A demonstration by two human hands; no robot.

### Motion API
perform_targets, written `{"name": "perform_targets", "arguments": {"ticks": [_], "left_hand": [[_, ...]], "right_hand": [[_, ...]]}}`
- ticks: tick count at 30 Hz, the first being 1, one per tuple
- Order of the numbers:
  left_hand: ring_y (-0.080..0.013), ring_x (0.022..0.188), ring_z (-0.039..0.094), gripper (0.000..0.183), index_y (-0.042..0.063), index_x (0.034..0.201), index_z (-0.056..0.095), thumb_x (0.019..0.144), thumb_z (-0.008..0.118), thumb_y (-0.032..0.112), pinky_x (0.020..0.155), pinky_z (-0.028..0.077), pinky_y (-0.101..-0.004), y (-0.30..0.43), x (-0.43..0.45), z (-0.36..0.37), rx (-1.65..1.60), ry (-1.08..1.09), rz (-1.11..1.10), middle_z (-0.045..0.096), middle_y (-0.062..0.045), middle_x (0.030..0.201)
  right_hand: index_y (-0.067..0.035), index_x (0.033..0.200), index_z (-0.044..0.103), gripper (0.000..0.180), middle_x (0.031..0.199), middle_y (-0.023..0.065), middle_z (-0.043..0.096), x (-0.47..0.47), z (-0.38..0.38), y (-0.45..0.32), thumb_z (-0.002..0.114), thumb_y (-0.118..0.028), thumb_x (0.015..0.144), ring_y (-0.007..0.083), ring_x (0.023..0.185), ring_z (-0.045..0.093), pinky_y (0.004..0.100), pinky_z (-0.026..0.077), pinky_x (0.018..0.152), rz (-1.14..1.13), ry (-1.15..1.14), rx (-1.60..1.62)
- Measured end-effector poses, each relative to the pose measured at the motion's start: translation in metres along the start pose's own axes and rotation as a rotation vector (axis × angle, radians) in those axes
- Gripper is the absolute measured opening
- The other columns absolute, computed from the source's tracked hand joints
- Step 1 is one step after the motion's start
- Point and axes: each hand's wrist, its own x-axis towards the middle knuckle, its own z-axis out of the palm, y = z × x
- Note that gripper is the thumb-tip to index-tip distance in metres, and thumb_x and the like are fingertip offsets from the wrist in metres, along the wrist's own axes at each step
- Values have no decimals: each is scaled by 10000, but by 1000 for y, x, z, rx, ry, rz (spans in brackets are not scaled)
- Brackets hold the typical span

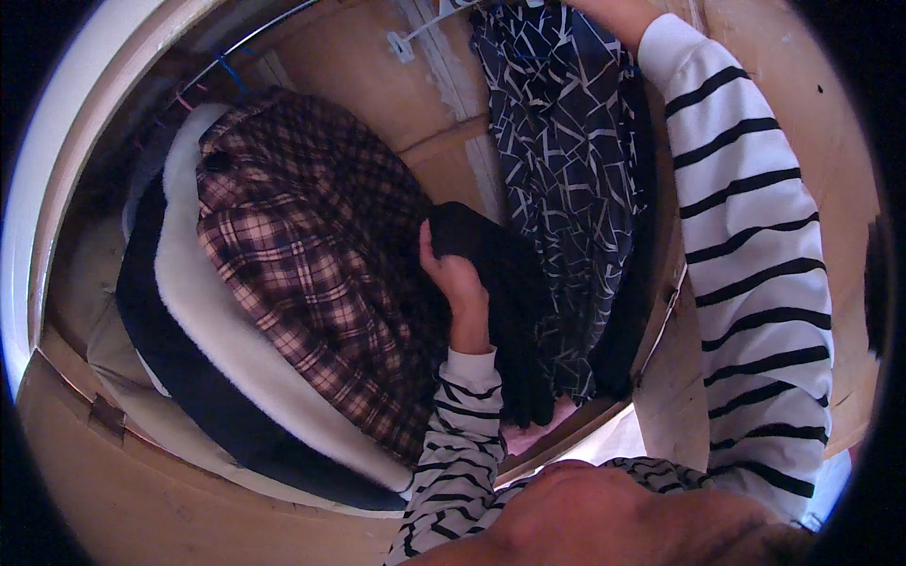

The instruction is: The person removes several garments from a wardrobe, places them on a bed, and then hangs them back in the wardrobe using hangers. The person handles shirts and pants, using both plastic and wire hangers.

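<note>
My left hand (460, 279) grips a black garment (506, 283), its thumb showing and its fingers hidden by the cloth. To its left hangs a brown plaid garment (304, 233). Close by on its right is a dark garment with a pale broken-line pattern (559, 177). My right arm, in a striped sleeve, is raised along the right side. At the top edge only the wrist side of my right hand (616, 15) shows, near the top of the patterned garment. Its fingers are out of view.
Inside a wooden wardrobe, a metal rail (265, 28) holds a white fleecy garment (212, 311) and a navy one (191, 396). A white clip hanger (401, 47) hangs at the top. Pink cloth (541, 428) lies low down, near the wooden bottom edge (587, 431).
</note>
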Motion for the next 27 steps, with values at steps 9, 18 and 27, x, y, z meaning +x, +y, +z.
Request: {"name": "perform_targets", "arguments": {"ticks": [9, 18, 27], "left_hand": [[-251, 1044, 602, 438, -13, 1356, 481, 919, 456, 1, 935, 499, -350, 17, -4, -5, 18, 1, 43, 602, -137, 1206], [-251, 1053, 599, 498, 6, 1356, 484, 873, 389, -73, 949, 498, -361, 12, -16, 1, -25, -18, 36, 587, -137, 1234], [-199, 1036, 577, 397, 51, 1327, 502, 933, 497, 4, 901, 500, -326, 34, -40, -16, -9, 43, 184, 581, -91, 1221]], "right_hand": [[-63, 1263, 600, 487, 1269, 201, 607, 1, 26, 55, 571, -379, 893, 393, 1195, 543, 467, 448, 1001, -22, -90, -80], [-30, 1185, 639, 436, 1238, 238, 605, -18, -3, 13, 602, -351, 892, 377, 1184, 558, 480, 469, 977, 247, -155, -28], [-52, 1046, 697, 210, 874, 136, 702, -233, 47, -89, 649, -210, 917, 243, 752, 687, 352, 530, 659, 334, 264, 656]]}}
